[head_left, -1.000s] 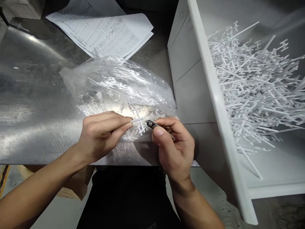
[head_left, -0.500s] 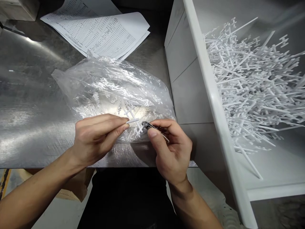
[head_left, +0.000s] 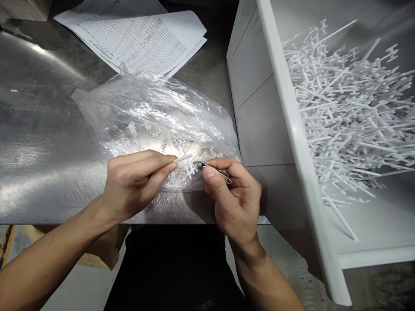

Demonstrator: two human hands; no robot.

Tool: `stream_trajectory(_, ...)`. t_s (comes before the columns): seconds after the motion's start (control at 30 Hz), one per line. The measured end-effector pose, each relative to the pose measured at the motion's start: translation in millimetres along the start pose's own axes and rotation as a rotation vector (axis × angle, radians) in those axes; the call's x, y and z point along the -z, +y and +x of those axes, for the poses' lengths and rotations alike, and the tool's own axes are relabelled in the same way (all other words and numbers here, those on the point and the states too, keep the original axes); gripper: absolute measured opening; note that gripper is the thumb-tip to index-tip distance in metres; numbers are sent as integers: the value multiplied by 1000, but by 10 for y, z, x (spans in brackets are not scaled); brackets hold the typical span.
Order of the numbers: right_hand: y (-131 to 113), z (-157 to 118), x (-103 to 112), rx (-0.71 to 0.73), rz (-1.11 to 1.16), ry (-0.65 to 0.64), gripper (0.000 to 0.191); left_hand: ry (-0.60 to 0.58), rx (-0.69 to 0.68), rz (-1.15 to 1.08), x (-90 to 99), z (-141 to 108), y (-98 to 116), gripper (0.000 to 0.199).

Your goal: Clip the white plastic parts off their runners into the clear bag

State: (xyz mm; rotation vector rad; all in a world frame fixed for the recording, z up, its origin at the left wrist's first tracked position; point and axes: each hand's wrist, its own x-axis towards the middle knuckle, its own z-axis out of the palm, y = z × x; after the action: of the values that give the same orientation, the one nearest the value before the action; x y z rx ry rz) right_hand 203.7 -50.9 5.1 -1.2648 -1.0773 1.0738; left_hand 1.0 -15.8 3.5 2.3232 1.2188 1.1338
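**Plastic sprue pinched at the clipper's mouth, over an open bag**

White plastic is the material in hand: a thin sprue [head_left: 185, 160] with small cross-shaped branches, held just above the near edge of the clear plastic bag [head_left: 155, 116]. The left hand [head_left: 136, 181] grips its stem, thumb and forefinger pressed together on it. The right hand [head_left: 233, 198] is closed around a small metal clipper [head_left: 207, 167], whose tip meets the sprue's branches on the side away from the left hand. Whether the blades have closed on the plastic cannot be told.

The risks, as judged from here: the piece is slender and held by one end only, so a cut made off the joint could bend or snap a branch rather than part it cleanly. A freed bit could spring past the bag's mouth and land on the shiny metal table [head_left: 42, 142] beside the bag, where small white parts are hard to see. The left fingertips sit close to the blades; a slip could nip them.

Inside the bag lie a few small white pieces. Beyond the bag, printed sheets [head_left: 139, 39] rest on the table. Right of the bag stands a white bin [head_left: 292, 125] heaped with more sprues [head_left: 350, 112].
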Motion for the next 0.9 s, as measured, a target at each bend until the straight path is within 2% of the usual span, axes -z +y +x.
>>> stream_trajectory(0.1,-32,-3,-11,5,51,3,2,13,4,10,-14,-1,-3,3)
stream_trajectory(0.27,-91,-5,-16,58,22,-91,4,23,-12,11,-15,-5,-20,4)
stream_trajectory(0.73,-71,-29,-14,122,-16,-108,5,23,-16,20,-11,-18,-6,6)
stream_trajectory(0.9,-43,-10,4,86,-26,-102,3,37,-43,71,-28,-22,-8,6)
